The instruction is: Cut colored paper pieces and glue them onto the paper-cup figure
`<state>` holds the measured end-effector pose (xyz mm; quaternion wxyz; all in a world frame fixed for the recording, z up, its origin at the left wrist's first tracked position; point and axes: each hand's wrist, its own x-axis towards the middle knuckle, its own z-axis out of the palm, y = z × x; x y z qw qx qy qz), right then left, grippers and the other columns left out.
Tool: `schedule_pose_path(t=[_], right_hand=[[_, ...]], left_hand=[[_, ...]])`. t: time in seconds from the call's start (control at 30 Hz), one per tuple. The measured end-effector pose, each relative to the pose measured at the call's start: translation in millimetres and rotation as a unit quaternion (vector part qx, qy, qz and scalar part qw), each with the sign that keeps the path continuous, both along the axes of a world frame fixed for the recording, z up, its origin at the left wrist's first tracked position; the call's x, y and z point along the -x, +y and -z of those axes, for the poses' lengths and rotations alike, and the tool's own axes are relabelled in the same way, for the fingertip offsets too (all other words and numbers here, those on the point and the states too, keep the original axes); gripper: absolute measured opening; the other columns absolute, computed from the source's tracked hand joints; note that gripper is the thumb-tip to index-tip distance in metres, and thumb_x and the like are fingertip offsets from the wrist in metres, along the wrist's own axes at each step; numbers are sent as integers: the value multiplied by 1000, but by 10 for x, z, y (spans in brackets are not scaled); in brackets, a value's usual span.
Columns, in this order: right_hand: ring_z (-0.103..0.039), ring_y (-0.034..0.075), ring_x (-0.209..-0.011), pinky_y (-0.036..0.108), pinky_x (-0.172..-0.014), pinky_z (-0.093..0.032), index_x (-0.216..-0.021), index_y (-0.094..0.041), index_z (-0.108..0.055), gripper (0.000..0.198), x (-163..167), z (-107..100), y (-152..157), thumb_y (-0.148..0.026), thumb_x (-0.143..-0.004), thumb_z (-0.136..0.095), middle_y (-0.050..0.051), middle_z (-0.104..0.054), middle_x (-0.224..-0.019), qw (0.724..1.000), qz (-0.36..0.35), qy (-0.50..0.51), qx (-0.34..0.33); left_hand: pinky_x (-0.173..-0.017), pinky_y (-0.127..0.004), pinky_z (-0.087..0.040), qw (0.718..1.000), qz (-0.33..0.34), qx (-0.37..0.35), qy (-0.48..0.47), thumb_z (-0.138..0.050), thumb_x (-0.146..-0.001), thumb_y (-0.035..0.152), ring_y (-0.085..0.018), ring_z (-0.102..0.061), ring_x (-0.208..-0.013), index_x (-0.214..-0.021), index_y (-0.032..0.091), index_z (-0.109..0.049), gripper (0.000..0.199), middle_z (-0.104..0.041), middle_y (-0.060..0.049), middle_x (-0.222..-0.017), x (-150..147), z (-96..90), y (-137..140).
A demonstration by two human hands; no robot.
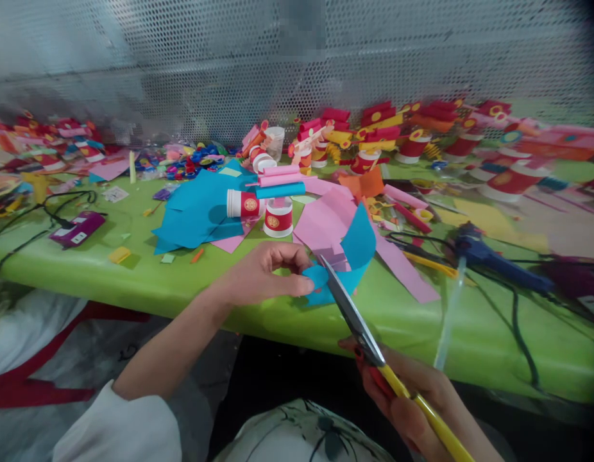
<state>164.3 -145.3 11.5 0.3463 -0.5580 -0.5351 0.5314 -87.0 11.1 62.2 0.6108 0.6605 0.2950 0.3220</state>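
Between the thumb and fingers of my left hand point(268, 274) is a piece of blue paper point(357, 247), partly cut, with a rounded end near my thumb and a curled strip rising to the right. My right hand point(405, 391) is wrapped round the yellow handle of a pair of scissors point(352, 314). The scissor blades point up and left, and their tips touch the blue paper beside my left fingertips. Just beyond stand a red and white paper cup point(278, 218) and a second cup lying on its side, with rolled pink and blue paper above them.
Blue sheets point(195, 215) and pink sheets point(321, 221) lie on the green table point(181, 282). A blue glue gun point(503, 263) with cables rests at right. At left is a purple power socket point(78, 230). Several decorated cups point(412, 149) line the back by a perforated metal panel point(229, 77).
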Motion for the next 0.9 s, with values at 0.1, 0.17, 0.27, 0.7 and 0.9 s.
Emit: schedule_pose_path(t=[0.1, 0.17, 0.27, 0.7, 0.9], right_hand=[[-26, 10, -53, 26, -43, -14, -129, -20, -74, 102, -3, -15, -13, -102, -68, -63, -2, -50, -73, 998, 3, 25, 51], [-33, 12, -56, 26, -44, -21, -127, -21, -76, 96, -6, -8, -10, -99, -71, -65, 0, -50, -75, 999, 7, 33, 31], [-43, 17, -63, 28, -50, -36, -119, -22, -78, 88, -19, 15, -5, -96, -74, -65, 1, -49, -76, 999, 16, 34, -2], [-37, 13, -55, 28, -46, -23, -125, -23, -73, 95, 67, -62, 18, -101, -74, -58, -1, -53, -72, 998, 12, 58, 5], [-48, 18, -63, 28, -48, -32, -125, -27, -74, 90, 40, 36, 88, -99, -73, -62, 2, -61, -77, 998, 2, 59, -13]], left_hand=[[-71, -28, -47, 1000, -20, 10, -14, -88, -77, 32, -14, -57, -75, -78, 18, -69, 23, -64, 0, -80, 7, 22, -7], [-70, -28, -47, 999, -25, 17, -20, -88, -77, 31, -13, -58, -74, -78, 18, -70, 22, -66, -1, -80, 5, 28, -10], [-69, -27, -48, 999, -29, 21, -27, -88, -77, 30, -13, -59, -72, -78, 18, -72, 20, -68, -1, -79, -1, 19, -8], [-66, -28, -49, 995, 16, 96, -31, -83, -72, 25, -15, -65, -67, -71, 17, -74, 13, -77, -5, -75, -27, -60, 19], [-66, -29, -46, 991, 56, 119, -24, -80, -68, 25, -16, -63, -67, -69, 18, -73, 11, -76, -5, -74, -107, -53, 127]])
